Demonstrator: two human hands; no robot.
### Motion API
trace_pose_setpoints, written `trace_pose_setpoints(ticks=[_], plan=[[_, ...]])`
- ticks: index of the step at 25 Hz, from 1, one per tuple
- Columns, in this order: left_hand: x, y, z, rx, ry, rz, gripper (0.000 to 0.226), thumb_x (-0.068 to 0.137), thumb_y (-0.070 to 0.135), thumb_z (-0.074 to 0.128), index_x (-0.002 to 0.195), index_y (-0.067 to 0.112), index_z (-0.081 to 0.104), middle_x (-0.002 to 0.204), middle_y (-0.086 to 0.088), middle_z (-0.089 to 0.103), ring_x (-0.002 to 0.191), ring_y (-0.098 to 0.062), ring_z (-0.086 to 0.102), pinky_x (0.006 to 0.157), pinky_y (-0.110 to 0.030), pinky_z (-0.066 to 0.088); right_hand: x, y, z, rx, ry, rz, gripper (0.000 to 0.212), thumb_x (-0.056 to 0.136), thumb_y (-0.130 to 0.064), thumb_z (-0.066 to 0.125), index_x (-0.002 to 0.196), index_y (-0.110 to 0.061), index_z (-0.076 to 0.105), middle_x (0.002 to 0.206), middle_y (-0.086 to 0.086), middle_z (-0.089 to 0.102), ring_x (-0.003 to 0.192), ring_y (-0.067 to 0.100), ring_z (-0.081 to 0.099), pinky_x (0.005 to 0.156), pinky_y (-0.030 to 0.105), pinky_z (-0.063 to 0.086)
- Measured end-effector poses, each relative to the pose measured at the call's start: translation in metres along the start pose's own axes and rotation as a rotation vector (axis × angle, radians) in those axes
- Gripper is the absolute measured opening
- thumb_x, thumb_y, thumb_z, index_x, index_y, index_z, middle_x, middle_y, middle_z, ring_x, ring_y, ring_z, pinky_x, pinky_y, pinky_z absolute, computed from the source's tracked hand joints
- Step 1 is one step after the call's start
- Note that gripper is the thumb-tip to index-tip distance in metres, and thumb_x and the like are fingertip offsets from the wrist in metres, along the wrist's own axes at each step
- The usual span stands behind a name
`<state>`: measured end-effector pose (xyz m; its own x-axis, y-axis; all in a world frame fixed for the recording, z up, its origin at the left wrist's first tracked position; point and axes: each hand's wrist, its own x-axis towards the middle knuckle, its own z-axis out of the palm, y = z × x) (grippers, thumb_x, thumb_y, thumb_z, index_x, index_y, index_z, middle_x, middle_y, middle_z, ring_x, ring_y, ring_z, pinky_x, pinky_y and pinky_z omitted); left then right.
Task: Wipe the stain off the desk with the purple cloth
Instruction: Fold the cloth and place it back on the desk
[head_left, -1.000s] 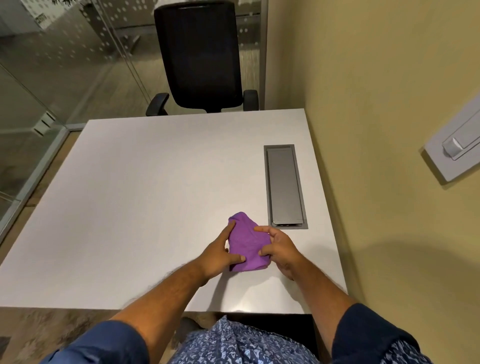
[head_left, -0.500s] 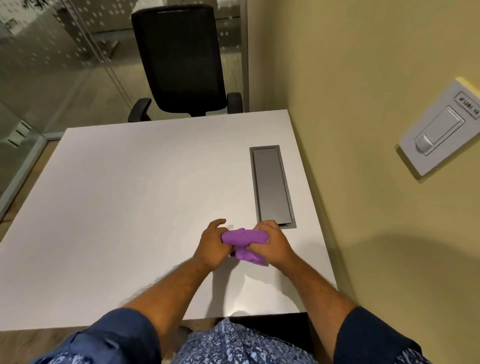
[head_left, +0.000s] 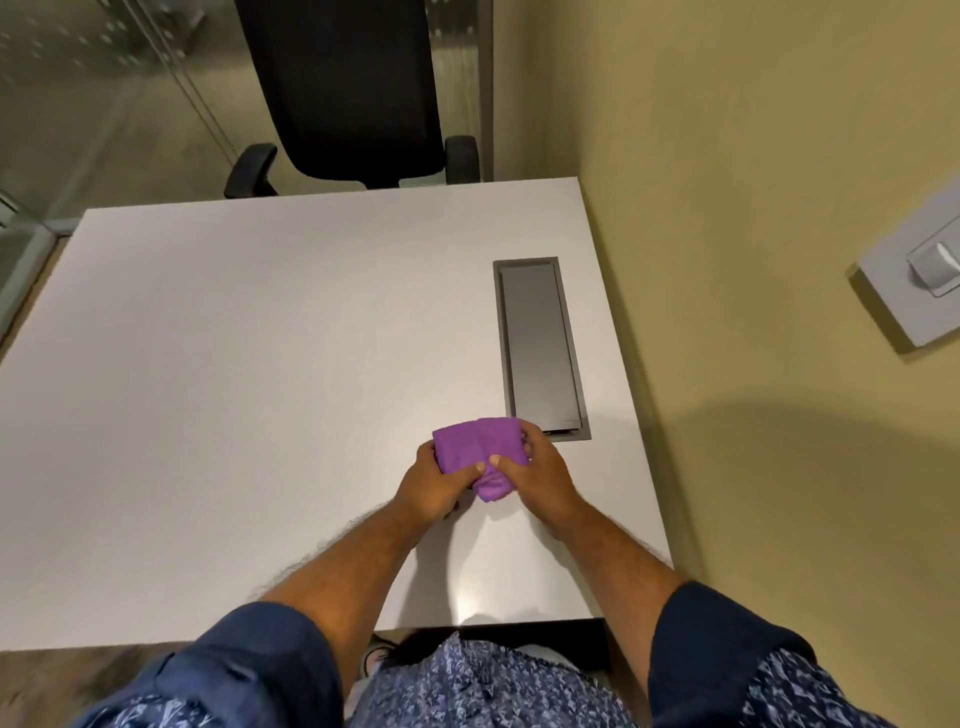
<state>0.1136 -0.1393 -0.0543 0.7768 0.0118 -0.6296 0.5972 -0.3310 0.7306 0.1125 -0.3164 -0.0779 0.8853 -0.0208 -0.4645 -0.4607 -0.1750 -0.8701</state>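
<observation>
1. I am holding the purple cloth (head_left: 480, 453) bunched up over the desk (head_left: 249, 395), toward its 5 o'clock corner.
2. My left hand (head_left: 434, 486) is pinching its 8 o'clock side, thumb on top.
3. My right hand (head_left: 537, 475) is clutching its 3 o'clock side.
4. The grey cable hatch (head_left: 540, 345) is lying at 1 o'clock of the cloth.

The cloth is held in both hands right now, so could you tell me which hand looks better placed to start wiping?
Probably right. The right hand lies over the top of the cloth, while the left hand only pinches its near left edge. No stain shows on the desk.
</observation>
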Motion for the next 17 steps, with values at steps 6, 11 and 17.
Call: trace_pose_setpoints(ticks=[6,11,17], plan=[[0.016,-0.015,0.008,0.408,0.005,0.032,0.102,0.071,0.043,0.079,0.156,0.018,0.028,0.136,-0.007,0.061,0.123,-0.034,0.065,0.101,-0.044,0.056,0.013,0.028,0.006,-0.371,0.100,-0.008,0.063,0.093,-0.036,0.075,0.146,-0.014,0.050,0.138,0.010,0.062,0.124,0.031,0.062,0.104,0.039,0.051],[0.010,-0.010,0.000,0.619,0.038,0.152,0.107,0.086,0.043,0.077,0.167,0.018,0.011,0.170,-0.013,0.025,0.156,-0.034,0.027,0.122,-0.043,0.031,0.007,0.011,-0.001,-0.452,0.183,-0.019,0.085,0.093,-0.060,0.068,0.158,-0.016,0.037,0.156,0.009,0.049,0.140,0.031,0.052,0.111,0.044,0.048],[0.002,-0.004,-0.009,0.789,0.031,0.289,0.104,0.086,0.048,0.074,0.167,0.030,0.012,0.177,-0.001,0.006,0.162,-0.026,0.012,0.123,-0.048,0.032,0.003,0.005,-0.013,-0.494,0.217,-0.140,0.075,0.096,-0.055,0.065,0.158,-0.022,0.038,0.159,0.006,0.045,0.141,0.026,0.051,0.108,0.042,0.054]])
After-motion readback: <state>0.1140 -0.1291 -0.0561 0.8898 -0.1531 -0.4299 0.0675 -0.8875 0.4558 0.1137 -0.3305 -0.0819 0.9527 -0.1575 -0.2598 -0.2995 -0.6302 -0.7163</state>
